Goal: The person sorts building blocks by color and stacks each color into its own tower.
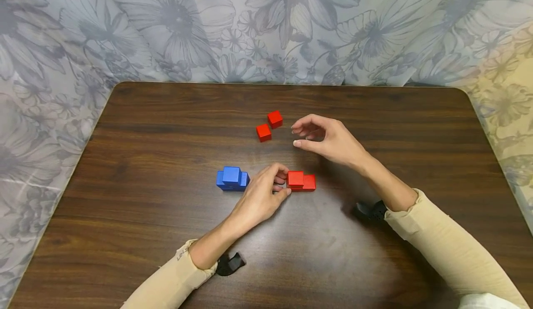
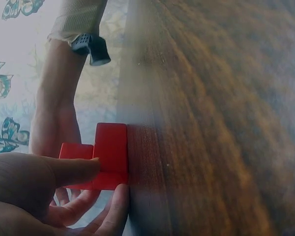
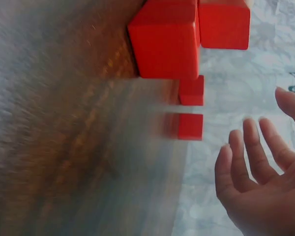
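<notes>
My left hand [image 1: 259, 192] holds the left end of a small red block stack [image 1: 296, 179], thumb on the near side and fingers on the far side. One red cube [image 2: 76, 150] of that stack sits on top at the left, over a red bottom row [image 2: 111, 148]. Above the table, my right hand [image 1: 333, 141] is held with fingers spread and softly bent, nothing between them. Just left of its fingertips lie two loose red cubes, a farther one [image 1: 275, 119] and a nearer one [image 1: 263, 132].
A blue block stack [image 1: 231, 176], with one cube raised over its lower row, stands left of my left hand. Everything rests on a dark wood table [image 1: 166, 128]. Floral cloth [image 1: 175, 27] hangs behind the far edge.
</notes>
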Action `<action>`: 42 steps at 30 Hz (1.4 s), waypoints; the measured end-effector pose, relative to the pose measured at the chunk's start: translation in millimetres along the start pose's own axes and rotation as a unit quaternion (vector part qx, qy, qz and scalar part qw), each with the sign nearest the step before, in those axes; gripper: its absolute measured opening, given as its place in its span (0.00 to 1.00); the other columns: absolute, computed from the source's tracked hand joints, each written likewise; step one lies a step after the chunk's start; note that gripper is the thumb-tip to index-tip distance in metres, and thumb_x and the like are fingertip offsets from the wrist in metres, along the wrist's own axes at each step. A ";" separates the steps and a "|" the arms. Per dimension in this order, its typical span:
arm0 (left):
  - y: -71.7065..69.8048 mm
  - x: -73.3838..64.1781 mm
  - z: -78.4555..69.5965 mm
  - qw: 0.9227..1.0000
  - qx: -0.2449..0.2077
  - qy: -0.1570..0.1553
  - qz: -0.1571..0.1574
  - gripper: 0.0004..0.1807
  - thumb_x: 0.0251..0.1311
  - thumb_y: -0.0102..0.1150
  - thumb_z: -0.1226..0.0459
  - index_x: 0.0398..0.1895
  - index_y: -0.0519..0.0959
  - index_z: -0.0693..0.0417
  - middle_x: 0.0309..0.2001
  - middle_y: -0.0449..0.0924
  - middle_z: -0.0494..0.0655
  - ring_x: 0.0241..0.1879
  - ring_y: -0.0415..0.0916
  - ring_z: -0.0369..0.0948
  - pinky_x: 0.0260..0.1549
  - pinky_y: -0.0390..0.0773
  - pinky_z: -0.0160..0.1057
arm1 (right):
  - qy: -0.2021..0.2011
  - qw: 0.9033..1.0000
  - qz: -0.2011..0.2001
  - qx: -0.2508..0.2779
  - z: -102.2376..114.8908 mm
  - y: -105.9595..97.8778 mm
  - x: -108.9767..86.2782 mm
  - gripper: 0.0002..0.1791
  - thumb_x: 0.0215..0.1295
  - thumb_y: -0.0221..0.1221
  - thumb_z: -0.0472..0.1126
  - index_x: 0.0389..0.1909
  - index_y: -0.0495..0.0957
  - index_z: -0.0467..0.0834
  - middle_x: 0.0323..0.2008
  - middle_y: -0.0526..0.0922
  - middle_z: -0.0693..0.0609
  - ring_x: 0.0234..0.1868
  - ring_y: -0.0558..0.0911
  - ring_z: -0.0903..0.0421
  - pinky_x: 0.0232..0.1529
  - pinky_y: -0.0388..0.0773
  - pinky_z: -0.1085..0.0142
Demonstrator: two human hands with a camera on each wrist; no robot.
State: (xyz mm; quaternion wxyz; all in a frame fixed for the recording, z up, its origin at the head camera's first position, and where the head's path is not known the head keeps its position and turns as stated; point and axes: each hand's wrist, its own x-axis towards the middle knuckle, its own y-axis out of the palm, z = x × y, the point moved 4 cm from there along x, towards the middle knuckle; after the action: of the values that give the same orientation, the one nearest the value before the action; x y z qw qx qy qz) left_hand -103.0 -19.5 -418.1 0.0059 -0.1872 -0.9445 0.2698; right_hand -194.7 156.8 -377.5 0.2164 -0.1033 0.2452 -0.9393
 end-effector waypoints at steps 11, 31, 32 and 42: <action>0.3 0.0 -0.1 1.000 0.005 0.005 -0.001 0.19 0.57 0.70 0.71 0.51 0.76 0.56 0.46 0.79 0.47 0.44 0.79 0.39 0.42 0.81 0.30 | 0.001 1.000 -0.005 0.016 -9.5 -0.3 31.5 0.21 0.59 0.71 0.40 0.52 0.79 0.40 0.48 0.84 0.46 0.47 0.81 0.52 0.52 0.78 0.56; -0.2 -0.1 -1.2 1.000 0.002 0.013 -0.004 0.20 0.57 0.70 0.72 0.51 0.76 0.58 0.47 0.79 0.49 0.44 0.80 0.40 0.41 0.81 0.30 | 0.011 1.000 0.002 0.024 -22.3 1.2 67.5 0.21 0.60 0.69 0.35 0.54 0.78 0.40 0.51 0.82 0.45 0.48 0.80 0.51 0.48 0.77 0.64; -0.1 -0.1 -1.6 1.000 0.002 0.014 -0.003 0.20 0.57 0.70 0.72 0.51 0.76 0.58 0.47 0.79 0.49 0.43 0.80 0.40 0.41 0.81 0.29 | 0.013 1.000 0.002 0.024 -21.4 1.3 67.6 0.21 0.60 0.69 0.34 0.55 0.78 0.39 0.52 0.82 0.44 0.49 0.80 0.50 0.47 0.76 0.63; -0.6 0.6 -0.8 1.000 0.007 0.010 -0.002 0.19 0.57 0.70 0.71 0.51 0.76 0.57 0.47 0.79 0.48 0.43 0.80 0.40 0.41 0.81 0.29 | 0.050 0.998 0.027 0.008 -0.2 1.9 67.5 0.22 0.63 0.65 0.32 0.58 0.76 0.36 0.57 0.79 0.39 0.53 0.79 0.43 0.47 0.76 0.61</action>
State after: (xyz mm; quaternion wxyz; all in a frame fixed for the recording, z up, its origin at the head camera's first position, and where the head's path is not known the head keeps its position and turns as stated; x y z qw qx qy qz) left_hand -103.7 -19.4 -417.1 0.0172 -0.1884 -0.9427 0.2749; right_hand -253.8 124.6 -372.7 0.2303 -0.0482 0.2510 -0.9389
